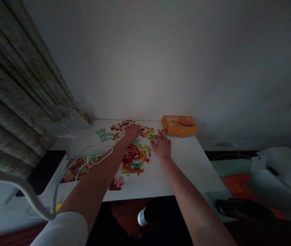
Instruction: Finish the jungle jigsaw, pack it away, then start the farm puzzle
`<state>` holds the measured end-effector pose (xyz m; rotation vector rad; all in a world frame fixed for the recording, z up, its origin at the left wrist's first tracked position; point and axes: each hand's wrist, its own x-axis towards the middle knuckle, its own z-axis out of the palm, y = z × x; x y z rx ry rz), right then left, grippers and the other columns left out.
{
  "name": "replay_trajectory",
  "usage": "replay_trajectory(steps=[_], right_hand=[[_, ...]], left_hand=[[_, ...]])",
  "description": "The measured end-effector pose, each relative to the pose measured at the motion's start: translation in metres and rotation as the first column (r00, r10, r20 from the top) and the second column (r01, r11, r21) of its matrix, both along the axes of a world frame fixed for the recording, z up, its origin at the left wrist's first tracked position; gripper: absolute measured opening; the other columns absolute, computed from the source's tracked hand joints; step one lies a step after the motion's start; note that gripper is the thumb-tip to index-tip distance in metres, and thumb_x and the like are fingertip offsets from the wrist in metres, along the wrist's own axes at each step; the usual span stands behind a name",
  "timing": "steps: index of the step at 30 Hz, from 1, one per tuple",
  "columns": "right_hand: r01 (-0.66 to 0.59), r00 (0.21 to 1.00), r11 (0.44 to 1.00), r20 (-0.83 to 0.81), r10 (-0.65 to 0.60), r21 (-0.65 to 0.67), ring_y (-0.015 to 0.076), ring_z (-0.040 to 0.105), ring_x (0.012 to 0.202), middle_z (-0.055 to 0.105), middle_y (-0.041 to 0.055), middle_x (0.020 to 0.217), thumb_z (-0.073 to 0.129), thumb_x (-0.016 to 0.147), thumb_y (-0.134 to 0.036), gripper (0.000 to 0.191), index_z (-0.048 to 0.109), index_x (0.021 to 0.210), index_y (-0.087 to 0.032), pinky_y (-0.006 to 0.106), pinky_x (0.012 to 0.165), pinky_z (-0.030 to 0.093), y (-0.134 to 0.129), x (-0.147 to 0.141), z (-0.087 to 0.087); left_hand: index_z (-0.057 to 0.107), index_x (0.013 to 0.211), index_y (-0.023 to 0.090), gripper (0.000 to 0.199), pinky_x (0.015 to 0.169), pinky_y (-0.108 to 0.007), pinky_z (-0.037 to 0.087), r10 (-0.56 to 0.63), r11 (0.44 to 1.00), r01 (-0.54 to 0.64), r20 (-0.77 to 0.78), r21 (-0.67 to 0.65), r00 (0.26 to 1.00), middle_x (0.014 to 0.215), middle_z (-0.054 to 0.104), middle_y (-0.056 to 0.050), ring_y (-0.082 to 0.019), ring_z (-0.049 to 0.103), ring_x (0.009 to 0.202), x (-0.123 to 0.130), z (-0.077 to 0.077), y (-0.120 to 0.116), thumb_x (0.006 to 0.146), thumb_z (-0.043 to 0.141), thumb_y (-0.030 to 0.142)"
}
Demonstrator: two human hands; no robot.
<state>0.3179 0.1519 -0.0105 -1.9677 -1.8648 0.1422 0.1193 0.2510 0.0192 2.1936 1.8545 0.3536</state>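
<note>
My left hand (132, 131) reaches to the back of the white table, its bent fingers among loose jigsaw pieces (145, 130); no piece shows clearly in its grasp. Close to the right end of those pieces, my right hand (162, 147) rests low over the tabletop, fingers apart, thumb near a green-yellow piece (151, 136). Between my forearms lies a partly joined puzzle (136, 160) with a red barn and a figure, its edges uneven. My left forearm covers part of it. A pink and dark red piece (116, 183) lies near the table's front edge.
An orange puzzle box (180, 126) stands at the back right. At left lie a printed picture sheet (83, 165), a black tablet-like slab (44, 171) and clear plastic wrap (68, 123). A white cable (55, 196) loops across my left forearm. The wall borders the table's rear.
</note>
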Motion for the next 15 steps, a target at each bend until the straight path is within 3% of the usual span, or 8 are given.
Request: replay_trajectory(steps=[3, 8, 12, 15], right_hand=[[-0.001, 1.0, 1.0, -0.004, 0.001, 0.004, 0.0351, 0.047, 0.141, 0.055, 0.0187, 0.151, 0.052, 0.1, -0.051, 0.048, 0.062, 0.134, -0.02, 0.062, 0.119, 0.025, 0.001, 0.001, -0.001], [0.004, 1.0, 1.0, -0.017, -0.004, 0.009, 0.0342, 0.046, 0.141, 0.054, 0.0189, 0.152, 0.053, 0.1, -0.051, 0.05, 0.06, 0.137, -0.019, 0.06, 0.119, 0.024, 0.002, 0.002, -0.003], [0.01, 1.0, 1.0, -0.025, -0.009, 0.016, 0.0341, 0.047, 0.14, 0.054, 0.0198, 0.152, 0.054, 0.099, -0.052, 0.052, 0.06, 0.137, -0.018, 0.06, 0.119, 0.025, 0.004, 0.003, -0.006], [0.009, 0.999, 0.999, -0.036, -0.008, 0.038, 0.0335, 0.046, 0.142, 0.053, 0.0196, 0.153, 0.055, 0.098, -0.052, 0.053, 0.06, 0.138, -0.016, 0.058, 0.118, 0.026, 0.005, 0.003, -0.008]], left_hand=[[0.067, 0.129, 0.018, 0.041, 0.111, -0.053, 0.04, 0.073, 0.997, -0.071, 0.075, -0.033, 0.994, 0.129, 0.07, -0.02, -0.036, 0.06, 0.128, 0.003, 0.003, 0.013, 0.088, 0.068, 0.018], [0.073, 0.117, 0.013, 0.038, 0.101, -0.038, 0.048, 0.192, 0.981, -0.178, 0.252, -0.077, 0.948, 0.12, 0.074, -0.02, -0.031, 0.067, 0.117, 0.004, 0.005, 0.026, 0.078, 0.071, 0.013], [0.076, 0.093, 0.014, 0.02, 0.091, -0.035, 0.051, 0.28, 0.959, -0.265, 0.417, -0.095, 0.865, 0.1, 0.077, -0.015, -0.028, 0.07, 0.102, -0.008, 0.007, 0.018, 0.081, 0.061, 0.014], [0.075, 0.084, 0.015, 0.016, 0.085, -0.034, 0.051, 0.324, 0.941, -0.322, 0.554, -0.104, 0.767, 0.089, 0.075, -0.011, -0.026, 0.069, 0.093, -0.021, 0.01, 0.005, 0.081, 0.059, 0.017]])
